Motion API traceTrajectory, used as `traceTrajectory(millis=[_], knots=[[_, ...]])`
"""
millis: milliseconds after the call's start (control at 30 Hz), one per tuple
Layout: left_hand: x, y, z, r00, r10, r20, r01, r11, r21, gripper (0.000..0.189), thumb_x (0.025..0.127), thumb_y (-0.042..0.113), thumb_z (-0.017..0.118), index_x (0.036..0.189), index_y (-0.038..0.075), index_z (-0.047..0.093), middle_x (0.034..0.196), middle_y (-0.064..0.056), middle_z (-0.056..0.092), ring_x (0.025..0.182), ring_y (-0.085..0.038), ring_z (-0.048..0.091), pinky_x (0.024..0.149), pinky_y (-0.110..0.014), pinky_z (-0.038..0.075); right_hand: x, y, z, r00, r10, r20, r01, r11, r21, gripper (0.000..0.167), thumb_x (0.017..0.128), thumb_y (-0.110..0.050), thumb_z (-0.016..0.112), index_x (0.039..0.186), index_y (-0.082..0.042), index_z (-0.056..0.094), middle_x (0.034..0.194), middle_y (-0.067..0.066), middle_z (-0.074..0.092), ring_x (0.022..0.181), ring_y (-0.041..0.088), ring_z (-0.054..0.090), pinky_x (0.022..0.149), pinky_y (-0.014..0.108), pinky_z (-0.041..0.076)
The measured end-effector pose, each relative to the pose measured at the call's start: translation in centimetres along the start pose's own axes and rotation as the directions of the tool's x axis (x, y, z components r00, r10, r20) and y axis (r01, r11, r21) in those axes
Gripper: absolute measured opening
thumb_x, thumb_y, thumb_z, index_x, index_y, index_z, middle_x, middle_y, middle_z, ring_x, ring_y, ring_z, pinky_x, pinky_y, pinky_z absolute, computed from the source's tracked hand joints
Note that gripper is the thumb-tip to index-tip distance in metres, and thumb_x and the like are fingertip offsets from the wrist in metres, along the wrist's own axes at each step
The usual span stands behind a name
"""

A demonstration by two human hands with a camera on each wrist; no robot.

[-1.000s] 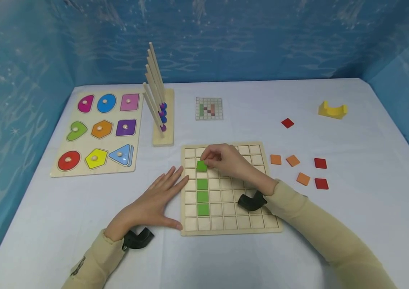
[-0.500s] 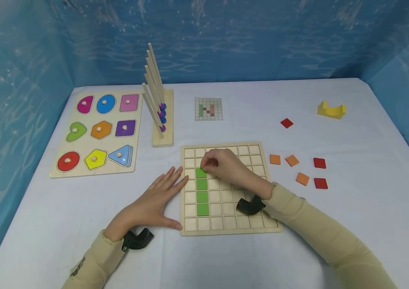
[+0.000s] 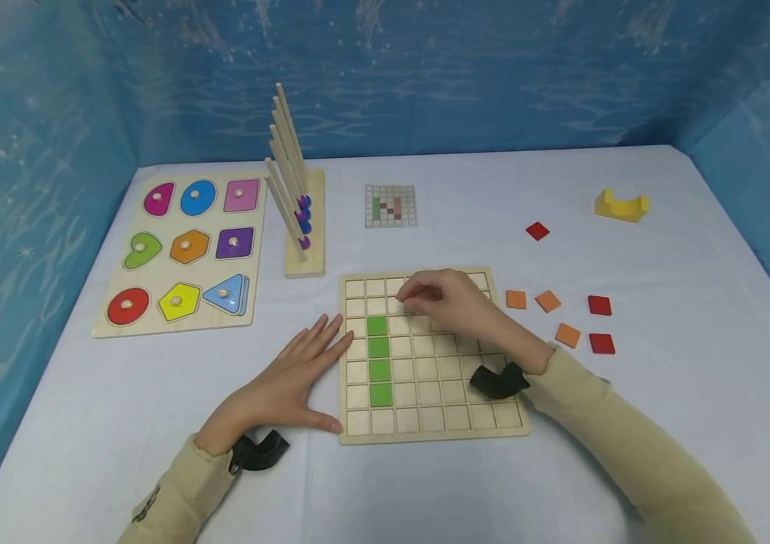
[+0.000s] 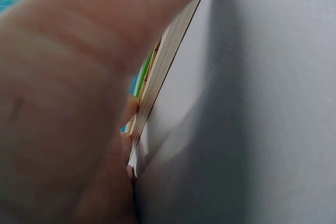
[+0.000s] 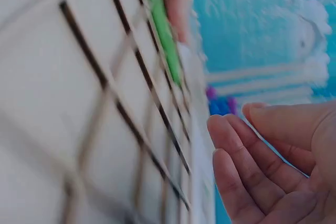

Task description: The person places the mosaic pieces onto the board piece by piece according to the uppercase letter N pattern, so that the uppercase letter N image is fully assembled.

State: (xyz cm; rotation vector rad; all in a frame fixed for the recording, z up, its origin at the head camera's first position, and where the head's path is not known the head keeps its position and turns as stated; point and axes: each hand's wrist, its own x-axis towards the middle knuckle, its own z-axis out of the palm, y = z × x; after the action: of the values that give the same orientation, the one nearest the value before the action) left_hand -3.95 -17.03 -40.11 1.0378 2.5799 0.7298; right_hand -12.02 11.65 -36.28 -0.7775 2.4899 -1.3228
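A wooden grid board [image 3: 434,436] lies flat, with a column of several green tiles [image 3: 379,370] in its second column from the left. My left hand [image 3: 292,385] has its fingers spread, fingertips and thumb touching the board's left edge. Above the upper middle of the board hovers my right hand [image 3: 449,302]. Its fingers are loosely bent, and in the right wrist view nothing sits between thumb and fingertips [image 5: 223,129]. Right of the board lie orange tiles [image 3: 516,300] and red tiles [image 3: 599,305].
Behind the board lies a small pattern card [image 3: 391,206]. A wooden stand of upright pegs [image 3: 306,261] with purple and blue beads is at back left, next to a knob shape puzzle [image 3: 177,295]. A yellow curved block [image 3: 621,206] stands at back right.
My right hand set the top green tile into its square above the others, let go and moved right. My left hand stayed at the board's edge.
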Motion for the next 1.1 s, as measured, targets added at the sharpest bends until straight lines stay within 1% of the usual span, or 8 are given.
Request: traceTrajectory(millis=[100, 233, 467, 600, 733, 833, 967, 1100], knots=[[0.0, 0.1, 0.0, 1.000, -0.003, 0.002, 0.003, 1.000, 0.002, 0.120, 0.063, 0.062, 0.076, 0.150, 0.006, 0.016, 0.156, -0.010, -0.002, 0.140, -0.025, -0.009, 0.110, -0.046, 0.002, -1.4, 0.6, -2.5, 0.997, 0.027, -0.068, -0.027, 1.000, 0.003, 0.011, 0.088, -0.006, 0.066, 0.097, -0.003, 0.070, 0.093, 0.003, 0.067, 0.085, 0.014, 0.063, 0.078, 0.029, 0.051], [0.0, 0.1, 0.0, 1.000, -0.010, 0.005, 0.010, 1.000, 0.003, 0.120, 0.062, 0.062, 0.076, 0.150, 0.007, 0.016, 0.156, -0.009, -0.003, 0.140, -0.025, -0.009, 0.110, -0.045, 0.001, -4.3, 2.2, -6.1, 0.976, 0.134, -0.171, -0.138, 0.990, -0.013, 0.017, 0.090, -0.013, 0.065, 0.103, -0.004, 0.068, 0.100, 0.005, 0.066, 0.089, 0.017, 0.061, 0.074, 0.023, 0.050], [0.1, 0.2, 0.1, 1.000, -0.009, 0.006, 0.009, 1.000, 0.003, 0.120, 0.062, 0.062, 0.076, 0.150, 0.007, 0.016, 0.156, -0.009, -0.003, 0.140, -0.025, -0.009, 0.110, -0.045, 0.002, -10.7, 13.4, -12.2, 0.861, 0.340, -0.378, -0.395, 0.916, -0.076, 0.037, 0.087, -0.046, 0.061, 0.116, -0.023, 0.064, 0.111, -0.002, 0.061, 0.091, 0.016, 0.054, 0.064, 0.018, 0.049], [0.1, 0.1, 0.1, 1.000, -0.010, 0.005, 0.010, 1.000, 0.010, 0.121, 0.062, 0.063, 0.076, 0.150, 0.007, 0.015, 0.156, -0.009, -0.004, 0.140, -0.026, -0.009, 0.110, -0.045, 0.001, -13.3, 11.7, -14.4, 0.813, 0.463, -0.355, -0.523, 0.847, -0.092, 0.048, 0.089, -0.047, 0.057, 0.124, -0.013, 0.059, 0.117, 0.007, 0.056, 0.098, 0.022, 0.047, 0.063, 0.021, 0.046], [0.0, 0.0, 0.1, 1.000, -0.009, 0.003, 0.009, 1.000, 0.011, 0.120, 0.062, 0.063, 0.075, 0.150, 0.007, 0.015, 0.156, -0.009, -0.004, 0.140, -0.025, -0.009, 0.110, -0.045, 0.001, -14.5, 11.0, -15.3, 0.813, 0.529, -0.245, -0.568, 0.813, -0.129, 0.053, 0.092, -0.043, 0.055, 0.129, -0.005, 0.053, 0.122, 0.015, 0.050, 0.103, 0.028, 0.040, 0.068, 0.029, 0.044], [0.1, 0.0, 0.1, 1.000, -0.001, -0.001, 0.001, 1.000, 0.004, 0.119, 0.063, 0.063, 0.075, 0.150, 0.007, 0.016, 0.156, -0.009, -0.003, 0.140, -0.025, -0.009, 0.110, -0.046, 0.001, -14.8, 11.0, -15.2, 0.835, 0.519, -0.183, -0.547, 0.817, -0.180, 0.051, 0.092, -0.036, 0.060, 0.129, -0.002, 0.053, 0.118, 0.018, 0.048, 0.102, 0.031, 0.039, 0.070, 0.027, 0.042], [0.1, 0.0, 0.1, 1.000, 0.002, -0.003, -0.002, 1.000, 0.006, 0.119, 0.063, 0.063, 0.075, 0.150, 0.007, 0.016, 0.156, -0.009, -0.002, 0.140, -0.025, -0.009, 0.110, -0.046, 0.001, -14.9, 11.3, -14.7, 0.882, 0.429, -0.196, -0.469, 0.842, -0.266, 0.044, 0.087, -0.024, 0.069, 0.122, 0.000, 0.057, 0.100, 0.014, 0.048, 0.090, 0.027, 0.040, 0.062, 0.019, 0.040], [0.0, 0.0, 0.1, 1.000, -0.003, -0.002, 0.003, 1.000, 0.009, 0.119, 0.063, 0.063, 0.075, 0.150, 0.007, 0.016, 0.156, -0.009, -0.002, 0.140, -0.025, -0.009, 0.110, -0.045, 0.001, -14.6, 11.6, -14.2, 0.905, 0.353, -0.240, -0.416, 0.855, -0.311, 0.034, 0.084, -0.011, 0.071, 0.114, 0.002, 0.060, 0.093, 0.012, 0.046, 0.083, 0.025, 0.040, 0.058, 0.019, 0.037]])
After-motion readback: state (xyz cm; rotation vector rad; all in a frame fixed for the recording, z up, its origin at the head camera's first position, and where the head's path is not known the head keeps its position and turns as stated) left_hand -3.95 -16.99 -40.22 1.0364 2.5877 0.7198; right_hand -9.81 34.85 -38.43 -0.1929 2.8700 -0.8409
